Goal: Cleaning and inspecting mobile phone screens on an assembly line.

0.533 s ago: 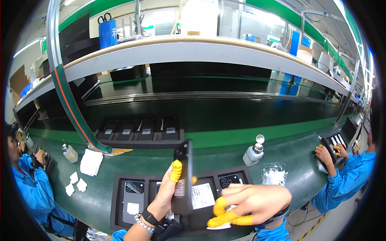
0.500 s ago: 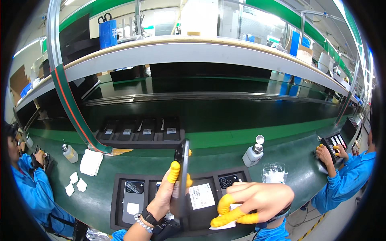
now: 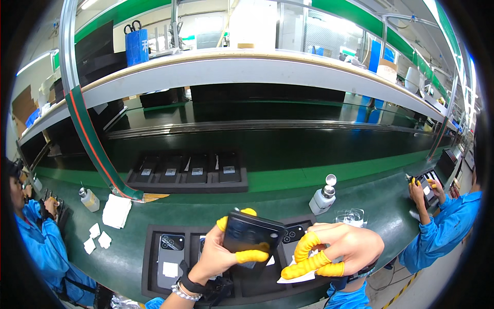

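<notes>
My left hand [image 3: 213, 257], with yellow finger cots, grips a dark smartphone [image 3: 251, 232] by its edges, tilted above a black tray [image 3: 150, 242]. My right hand [image 3: 352, 247], also in yellow finger cots, pinches a folded white wipe [image 3: 297, 277] just right of the phone, not touching it. In the tray's left compartment lies a grey phone [image 3: 164, 257] with a white label. Another phone [image 3: 292, 234] shows its camera cluster in the right compartment, partly covered by my right hand. My left arm and the held phone hide much of the middle compartments.
A second black tray [image 3: 206, 188] with several phones sits on the dark belt beyond. White dispenser bottles [image 3: 323, 200] [image 3: 89, 199], stacked white cloths [image 3: 117, 211] and small white pieces [image 3: 104, 240] stand about. A shelf [image 3: 231, 67] spans above. Co-workers in blue sit at both sides.
My left hand has turned the phone from edge-on to showing its broad face, lower than before. My right hand with the wipe has shifted slightly right and up. The far tray has slid right.
</notes>
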The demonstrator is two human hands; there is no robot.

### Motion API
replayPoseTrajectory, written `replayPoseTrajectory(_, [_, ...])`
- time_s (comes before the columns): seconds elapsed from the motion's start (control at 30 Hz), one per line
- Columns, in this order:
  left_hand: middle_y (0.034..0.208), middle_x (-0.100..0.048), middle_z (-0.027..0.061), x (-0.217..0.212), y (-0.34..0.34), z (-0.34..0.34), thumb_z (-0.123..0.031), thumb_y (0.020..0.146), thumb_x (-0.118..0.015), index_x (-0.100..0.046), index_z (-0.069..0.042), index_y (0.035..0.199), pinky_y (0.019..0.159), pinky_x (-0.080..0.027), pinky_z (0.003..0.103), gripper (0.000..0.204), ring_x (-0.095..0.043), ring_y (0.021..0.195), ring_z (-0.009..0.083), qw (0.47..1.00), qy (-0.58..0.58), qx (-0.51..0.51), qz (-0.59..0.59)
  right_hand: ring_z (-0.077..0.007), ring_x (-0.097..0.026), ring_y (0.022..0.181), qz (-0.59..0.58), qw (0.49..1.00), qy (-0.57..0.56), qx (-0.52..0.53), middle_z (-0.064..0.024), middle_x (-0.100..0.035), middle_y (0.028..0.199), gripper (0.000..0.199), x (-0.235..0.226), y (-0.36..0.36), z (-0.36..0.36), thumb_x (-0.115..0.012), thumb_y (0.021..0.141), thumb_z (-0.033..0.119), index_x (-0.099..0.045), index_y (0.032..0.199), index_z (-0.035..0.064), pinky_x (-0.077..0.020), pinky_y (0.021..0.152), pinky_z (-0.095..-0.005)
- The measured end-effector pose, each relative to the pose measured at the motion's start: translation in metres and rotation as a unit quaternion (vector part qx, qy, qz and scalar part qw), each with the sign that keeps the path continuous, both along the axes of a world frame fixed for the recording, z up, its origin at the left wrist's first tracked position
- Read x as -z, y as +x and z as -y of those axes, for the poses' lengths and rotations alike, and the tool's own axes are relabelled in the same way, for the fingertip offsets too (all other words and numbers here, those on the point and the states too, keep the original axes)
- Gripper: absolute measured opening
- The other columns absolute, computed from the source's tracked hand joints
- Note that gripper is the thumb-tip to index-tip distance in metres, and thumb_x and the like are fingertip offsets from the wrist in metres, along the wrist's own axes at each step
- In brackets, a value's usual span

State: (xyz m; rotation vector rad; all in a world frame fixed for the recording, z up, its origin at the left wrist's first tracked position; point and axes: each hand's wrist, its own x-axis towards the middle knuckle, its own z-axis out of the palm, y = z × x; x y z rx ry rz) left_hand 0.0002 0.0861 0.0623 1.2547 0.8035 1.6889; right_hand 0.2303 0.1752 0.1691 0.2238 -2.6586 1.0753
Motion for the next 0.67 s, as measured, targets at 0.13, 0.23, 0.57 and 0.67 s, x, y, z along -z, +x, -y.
replayPoseTrajectory(0.13, [0.083, -0.069, 0.0069, 0.004, 0.002, -0.010, -0.008, 0.062, -0.086, -0.064, -0.003, 0.111, 0.059, -0.052, 0.022, 0.054, -0.066, 0.065, 0.0114, 0.880, 0.139, -0.202, -0.407, -0.0305, -0.058, 0.092, 0.007, 1.000, -0.007, 0.002, -0.0153, -0.060, 0.104, 0.028, 0.000, 0.003, 0.002, -0.067, 0.077, -0.001, -0.068, 0.105, 0.0005, -0.0456, 0.079, -0.0378])
replayPoseTrajectory(0.23, [0.072, -0.067, 0.0071, 0.014, 0.000, -0.008, -0.014, 0.063, -0.085, -0.066, -0.004, 0.108, 0.052, -0.046, 0.018, 0.051, -0.063, 0.057, 0.0102, 0.799, 0.167, -0.279, -0.506, -0.0306, -0.058, 0.091, 0.001, 1.000, -0.009, -0.004, -0.0156, -0.060, 0.104, 0.026, 0.000, 0.000, 0.004, -0.067, 0.077, -0.001, -0.068, 0.103, -0.0005, -0.0463, 0.078, -0.0380])
replayPoseTrajectory(0.57, [0.105, -0.063, 0.0096, 0.028, 0.006, -0.028, -0.020, 0.082, -0.073, -0.050, 0.001, 0.114, 0.078, -0.049, 0.026, 0.044, -0.060, 0.089, 0.0111, 0.963, -0.188, -0.189, -0.043, -0.0296, -0.053, 0.089, -0.015, 0.999, -0.011, -0.028, -0.0135, -0.055, 0.106, 0.031, 0.004, -0.010, 0.007, -0.062, 0.078, -0.001, -0.064, 0.109, 0.0020, -0.0444, 0.078, -0.0361])
replayPoseTrajectory(0.67, [0.117, -0.057, 0.0099, 0.042, -0.003, -0.030, -0.018, 0.089, -0.063, -0.038, -0.003, 0.127, 0.090, -0.047, 0.028, 0.048, -0.057, 0.104, 0.0137, 0.959, -0.251, -0.021, 0.129, -0.0292, -0.053, 0.089, -0.007, 1.000, -0.005, -0.016, -0.0134, -0.054, 0.105, 0.031, 0.006, -0.011, 0.007, -0.062, 0.079, 0.000, -0.064, 0.110, 0.0028, -0.0445, 0.079, -0.0357])
